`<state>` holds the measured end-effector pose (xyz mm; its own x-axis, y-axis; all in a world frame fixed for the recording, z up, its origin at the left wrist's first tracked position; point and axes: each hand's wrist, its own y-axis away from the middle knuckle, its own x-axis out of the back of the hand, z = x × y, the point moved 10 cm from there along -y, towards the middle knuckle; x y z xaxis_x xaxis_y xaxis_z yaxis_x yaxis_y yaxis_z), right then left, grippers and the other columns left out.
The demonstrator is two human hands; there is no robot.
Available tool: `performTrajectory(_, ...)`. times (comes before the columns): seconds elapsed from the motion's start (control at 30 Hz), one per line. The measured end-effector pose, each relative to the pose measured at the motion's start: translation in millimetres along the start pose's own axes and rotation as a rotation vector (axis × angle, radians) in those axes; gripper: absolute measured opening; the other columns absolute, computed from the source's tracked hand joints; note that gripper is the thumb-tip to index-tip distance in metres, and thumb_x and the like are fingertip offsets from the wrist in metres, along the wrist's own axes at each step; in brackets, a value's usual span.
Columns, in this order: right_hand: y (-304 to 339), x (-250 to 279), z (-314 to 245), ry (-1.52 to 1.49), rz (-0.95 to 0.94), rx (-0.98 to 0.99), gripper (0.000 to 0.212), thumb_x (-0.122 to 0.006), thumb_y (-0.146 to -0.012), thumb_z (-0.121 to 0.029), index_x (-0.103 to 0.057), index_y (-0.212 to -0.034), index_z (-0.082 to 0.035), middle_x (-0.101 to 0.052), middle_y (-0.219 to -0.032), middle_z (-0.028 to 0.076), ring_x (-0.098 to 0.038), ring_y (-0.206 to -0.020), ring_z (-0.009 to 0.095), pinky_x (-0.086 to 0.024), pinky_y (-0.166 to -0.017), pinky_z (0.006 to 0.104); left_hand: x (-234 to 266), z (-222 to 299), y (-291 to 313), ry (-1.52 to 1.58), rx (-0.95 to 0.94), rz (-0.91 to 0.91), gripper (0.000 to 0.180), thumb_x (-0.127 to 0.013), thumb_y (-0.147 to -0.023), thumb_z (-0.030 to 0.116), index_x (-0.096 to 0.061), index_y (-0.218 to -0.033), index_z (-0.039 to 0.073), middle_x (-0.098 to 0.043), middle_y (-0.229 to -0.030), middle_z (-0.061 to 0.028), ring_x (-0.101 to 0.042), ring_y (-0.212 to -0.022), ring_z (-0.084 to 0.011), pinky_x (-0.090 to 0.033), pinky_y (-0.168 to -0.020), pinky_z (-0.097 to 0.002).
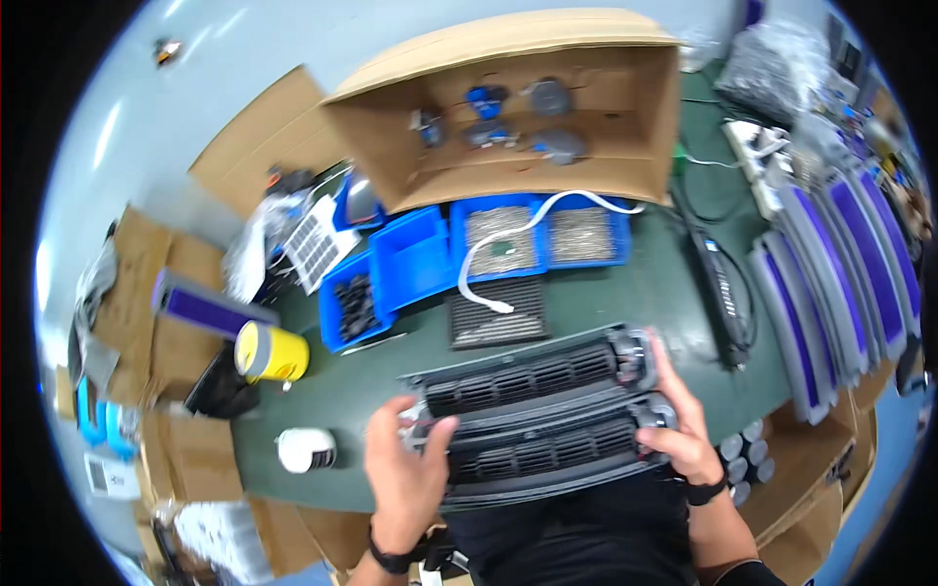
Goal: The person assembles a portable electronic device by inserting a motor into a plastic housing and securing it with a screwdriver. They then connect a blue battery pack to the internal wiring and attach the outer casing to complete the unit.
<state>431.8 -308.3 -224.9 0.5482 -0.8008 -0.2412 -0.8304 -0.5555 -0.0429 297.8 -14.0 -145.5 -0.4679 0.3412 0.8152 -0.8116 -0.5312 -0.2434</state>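
Observation:
Two long dark grey slatted housings, one far (528, 379) and one near (547, 453), lie side by side in front of me over the table's front edge. They may be halves of one unit; I cannot tell. Round fittings (630, 356) sit at their right ends. My left hand (408, 464) is closed around the left end, thumb and forefinger pinching near a small part there. At the right end, my right hand (684, 415) grips the housings, with its thumb on the near one and its fingers along the far side.
Blue bins (410, 259) hold black parts and thin metal pieces. A white cable (479, 259) crosses them. Behind stands an open cardboard box (625, 146) with several motors. Left are a yellow container (274, 352) and a white cup-like object (306, 450). Right are a power strip (721, 293) and grey-purple panels (831, 283).

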Motion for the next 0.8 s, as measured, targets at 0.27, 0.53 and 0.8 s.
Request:
performTrajectory(0.27, -2.6, -1.6, 3.3, 0.11, -0.013, -0.039, 0.118, -0.068, -0.072, -0.027, -0.01, -0.169, 0.007, -0.023, -0.175, 0.023, -0.024, -0.163, 0.031, -0.015, -0.13, 0.0388, -16.7, -3.3, -0.7, 0.048, 0.121, 0.006, 0.048, -0.089, -0.087, 0.018, -0.059, -0.123, 0.002, -0.071, -0.108, -0.0127, -0.069, -0.091, -0.0229, -0.054, -0.083, -0.0381)
performTrajectory(0.53, -2.5, 3.5, 1.9, 0.128, -0.058, -0.018, 0.115, -0.068, -0.074, -0.019, -0.009, -0.17, 0.005, -0.013, -0.178, 0.021, -0.015, -0.165, 0.029, -0.011, -0.131, 0.0379, -25.6, 0.5, -4.0, 0.119, 0.156, -0.092, 0.045, -0.087, -0.086, 0.014, -0.062, -0.122, 0.005, -0.069, -0.109, -0.0143, -0.063, -0.093, -0.0317, -0.051, -0.082, -0.0441)
performTrajectory(0.8, -1.7, 3.0, 0.7, 0.163, -0.142, 0.003, 0.108, -0.066, -0.077, -0.01, -0.011, -0.169, 0.006, -0.009, -0.179, 0.022, -0.01, -0.166, 0.034, -0.009, -0.132, 0.0414, -28.7, 15.2, -2.3, 0.1, -0.008, -0.055, 0.035, -0.08, -0.079, -0.007, -0.064, -0.108, 0.002, -0.063, -0.102, -0.0126, -0.06, -0.089, -0.0288, -0.05, -0.083, -0.0393)
